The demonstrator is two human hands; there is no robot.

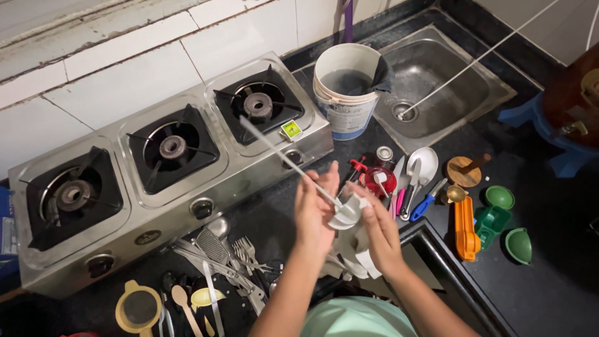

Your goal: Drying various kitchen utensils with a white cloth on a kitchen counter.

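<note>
My left hand grips the lower end of a long thin white rod that slants up over the stove. My right hand holds a small white spoon-like scoop against that rod's lower end. Both hands hover above the black counter, in front of the three-burner steel stove. More white scoops lie just below my hands.
A white bucket of water stands by the steel sink. Forks, spatulas and a yellow strainer lie at the front left. At the right are a white ladle, an orange tool and green cups.
</note>
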